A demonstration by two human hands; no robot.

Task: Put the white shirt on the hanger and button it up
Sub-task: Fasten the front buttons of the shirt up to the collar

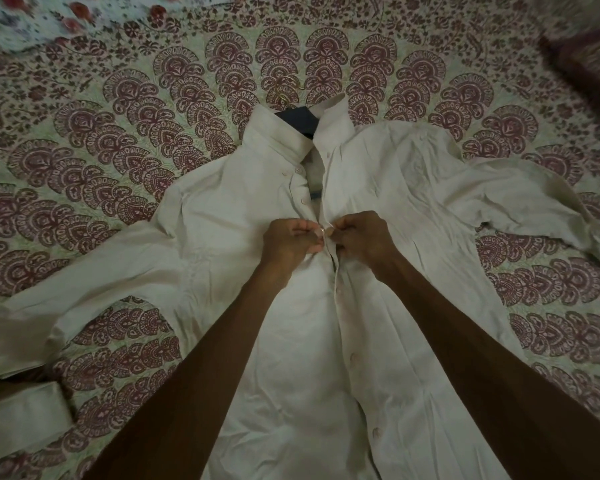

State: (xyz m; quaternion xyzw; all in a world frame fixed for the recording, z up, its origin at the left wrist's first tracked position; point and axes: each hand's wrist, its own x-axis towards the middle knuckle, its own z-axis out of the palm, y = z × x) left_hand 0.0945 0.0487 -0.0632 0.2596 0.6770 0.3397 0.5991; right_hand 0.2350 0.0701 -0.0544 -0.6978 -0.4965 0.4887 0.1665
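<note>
The white shirt lies front-up on the patterned bedspread, sleeves spread to both sides. A dark hanger sits inside the collar, and its gold hook pokes out above. My left hand pinches the left edge of the shirt front at chest height. My right hand pinches the right edge, with the fingertips of both hands meeting at one button. Above my hands the shirt front gapes open, and two buttons show there. Below my hands the front lies closed, with buttons visible down it.
The bedspread with maroon paisley print covers the whole surface. A floral cloth lies at the far left corner and a dark cushion at the far right. The left cuff rests near the front left edge.
</note>
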